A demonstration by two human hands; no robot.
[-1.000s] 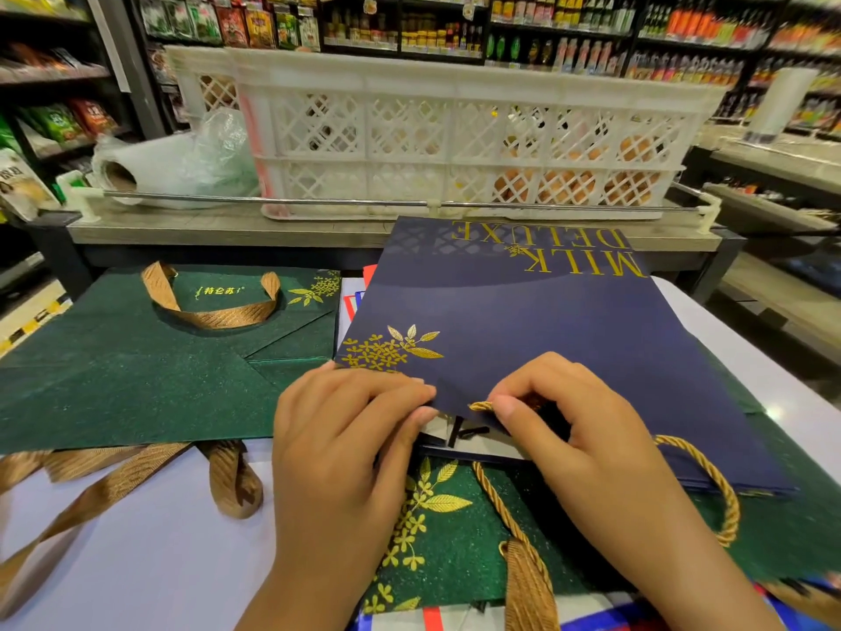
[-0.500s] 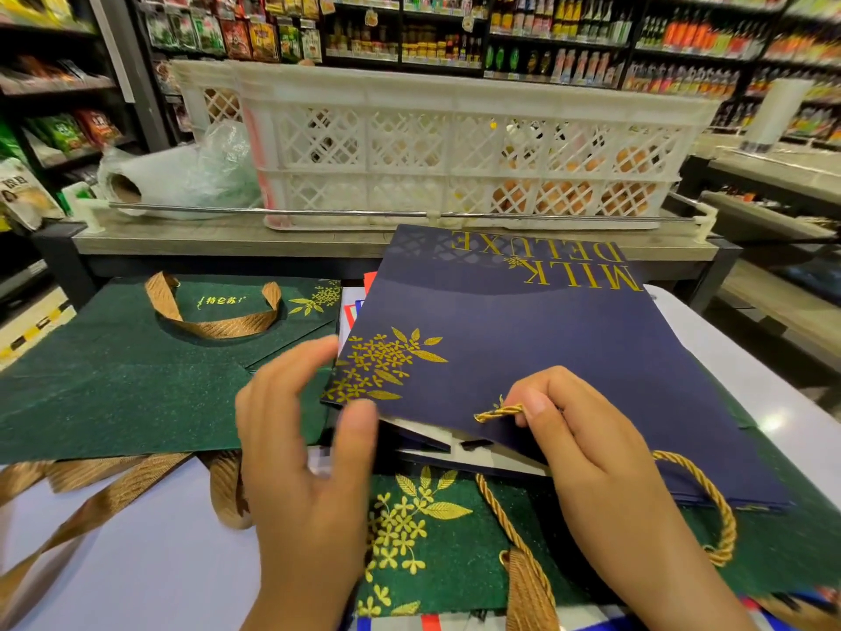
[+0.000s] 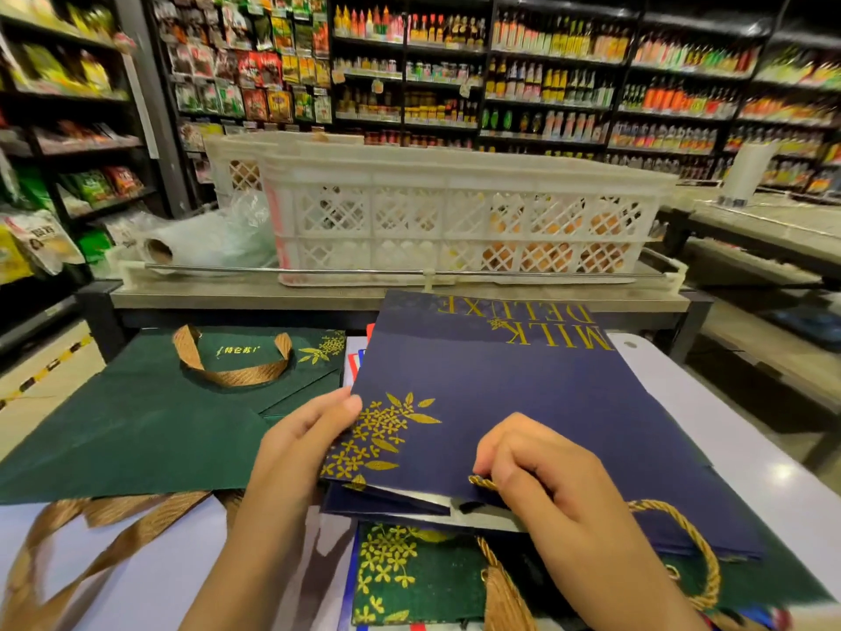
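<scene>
Your right hand pinches the gold cord at the near mouth of the navy paper bag; your left hand grips its left edge. The bag lies flat over a green bag on the table, gold flowers near, gold "MILK DELUXE" farthest.

A white lattice crate stands on the grey counter beside a roll of clear bags, a green ribbon-handled paper bag lies flat nearer, and stocked shelves stand behind.
</scene>
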